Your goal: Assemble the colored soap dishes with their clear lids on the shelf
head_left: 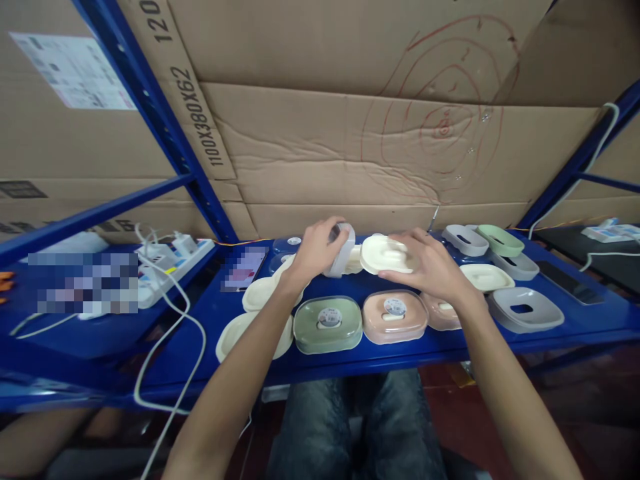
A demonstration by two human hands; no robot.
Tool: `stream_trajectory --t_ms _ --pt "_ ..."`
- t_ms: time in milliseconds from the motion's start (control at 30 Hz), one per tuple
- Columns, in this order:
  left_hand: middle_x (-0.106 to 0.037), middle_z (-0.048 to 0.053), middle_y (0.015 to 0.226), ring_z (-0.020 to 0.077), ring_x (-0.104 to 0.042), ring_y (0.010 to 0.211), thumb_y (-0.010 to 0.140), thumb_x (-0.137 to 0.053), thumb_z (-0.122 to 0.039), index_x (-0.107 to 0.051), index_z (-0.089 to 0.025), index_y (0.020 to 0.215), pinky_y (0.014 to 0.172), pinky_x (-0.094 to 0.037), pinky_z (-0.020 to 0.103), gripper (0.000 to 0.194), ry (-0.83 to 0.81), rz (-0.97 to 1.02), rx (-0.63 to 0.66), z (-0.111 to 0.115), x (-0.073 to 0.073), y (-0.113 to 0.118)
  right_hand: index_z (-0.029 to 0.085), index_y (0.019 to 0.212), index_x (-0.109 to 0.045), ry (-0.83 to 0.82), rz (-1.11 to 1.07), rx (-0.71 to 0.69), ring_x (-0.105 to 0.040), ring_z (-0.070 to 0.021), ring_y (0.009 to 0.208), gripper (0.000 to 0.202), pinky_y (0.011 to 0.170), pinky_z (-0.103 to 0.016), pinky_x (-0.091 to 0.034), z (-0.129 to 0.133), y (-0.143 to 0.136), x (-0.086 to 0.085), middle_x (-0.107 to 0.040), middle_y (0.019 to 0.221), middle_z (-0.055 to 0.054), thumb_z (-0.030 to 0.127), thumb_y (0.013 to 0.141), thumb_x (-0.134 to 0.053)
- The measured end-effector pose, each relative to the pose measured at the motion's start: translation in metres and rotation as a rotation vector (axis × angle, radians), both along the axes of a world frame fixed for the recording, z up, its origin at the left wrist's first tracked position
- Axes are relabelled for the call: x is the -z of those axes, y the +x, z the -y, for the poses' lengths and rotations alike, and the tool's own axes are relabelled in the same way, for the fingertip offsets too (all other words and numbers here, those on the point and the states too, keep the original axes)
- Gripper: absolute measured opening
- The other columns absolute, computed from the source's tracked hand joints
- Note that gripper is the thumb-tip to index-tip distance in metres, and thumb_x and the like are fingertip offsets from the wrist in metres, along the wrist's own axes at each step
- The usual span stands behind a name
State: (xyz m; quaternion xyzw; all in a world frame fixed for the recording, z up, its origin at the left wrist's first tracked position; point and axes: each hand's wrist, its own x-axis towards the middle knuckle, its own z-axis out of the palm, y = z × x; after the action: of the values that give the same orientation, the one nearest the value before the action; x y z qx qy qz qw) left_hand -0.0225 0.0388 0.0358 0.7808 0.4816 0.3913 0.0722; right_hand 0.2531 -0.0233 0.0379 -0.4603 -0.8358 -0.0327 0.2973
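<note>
Just the one view here, worn on the head. Looks forward and down, from above the legs (320,427) on the near side, over the shelf (350,362), to the cardboard (300,133) at the far side. Pretty close in, with both hands (433,267) around mid-view and forearms running in from the near side. Pretty wide too, from the power strip (197,257) on the left to the blue post (570,172) on the right.

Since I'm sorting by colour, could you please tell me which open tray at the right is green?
The back tray, immediately right of a grey one; its neighbours are grey or cream.
</note>
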Motion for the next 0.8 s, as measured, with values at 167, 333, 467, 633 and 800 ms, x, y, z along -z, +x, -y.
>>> stream_trajectory --t_ms 167,333,467,633,800 --pt "-0.083 0.008 0.112 0.0221 -0.077 0.099 0.110 -0.050 -0.041 -0.073 -0.020 0.121 0.089 -0.057 0.031 0.034 0.051 0.327 -0.114 0.009 -0.013 -0.009 0.020 0.144 -0.068 0.001 0.130 0.005 -0.065 -0.0454 0.129 0.082 0.111 -0.061 -0.054 -0.014 -0.019 0.003 -0.068 0.134 -0.020 0.073 0.084 -0.085" --pt "-0.083 0.007 0.110 0.0217 -0.077 0.100 0.107 -0.056 -0.042 -0.072 -0.021 0.113 0.087 -0.058 0.031 0.027 0.099 0.541 0.007 0.018 -0.007 -0.003 0.016 0.168 -0.038 -0.054 0.089 -0.122 -0.061 -0.0486 0.138 0.122 0.113 -0.064 -0.053 -0.025 -0.052 0.004 -0.062 0.150 -0.026 0.068 0.074 -0.095" --pt "-0.082 0.009 0.115 0.0254 -0.076 0.109 0.104 -0.063 -0.040 -0.073 -0.022 0.116 0.096 -0.057 0.037 0.024 0.150 0.475 0.046 0.025 0.001 0.007 0.019 0.172 -0.028 -0.034 -0.034 -0.232 -0.059 -0.0484 0.141 0.128 0.117 -0.068 -0.048 -0.031 -0.073 0.011 -0.060 0.154 -0.025 0.068 0.074 -0.094" --pt "-0.082 0.009 0.113 0.0265 -0.075 0.108 0.104 -0.062 -0.037 -0.074 -0.022 0.113 0.102 -0.054 0.040 0.020 0.242 0.389 0.009 0.031 0.001 0.014 0.022 0.178 -0.004 -0.043 -0.223 -0.166 -0.048 -0.0507 0.153 0.150 0.120 -0.073 -0.044 -0.033 -0.080 0.026 -0.047 0.166 -0.027 0.073 0.070 -0.094" --pt "-0.084 0.008 0.118 0.0263 -0.077 0.112 0.110 -0.054 -0.038 -0.078 -0.023 0.119 0.105 -0.053 0.037 0.030 0.115 0.286 0.151 0.036 -0.002 0.010 0.023 0.178 -0.014 -0.011 -0.264 -0.202 -0.053 -0.0480 0.150 0.146 0.120 -0.068 -0.047 -0.030 -0.079 0.029 -0.053 0.163 -0.024 0.074 0.068 -0.096"
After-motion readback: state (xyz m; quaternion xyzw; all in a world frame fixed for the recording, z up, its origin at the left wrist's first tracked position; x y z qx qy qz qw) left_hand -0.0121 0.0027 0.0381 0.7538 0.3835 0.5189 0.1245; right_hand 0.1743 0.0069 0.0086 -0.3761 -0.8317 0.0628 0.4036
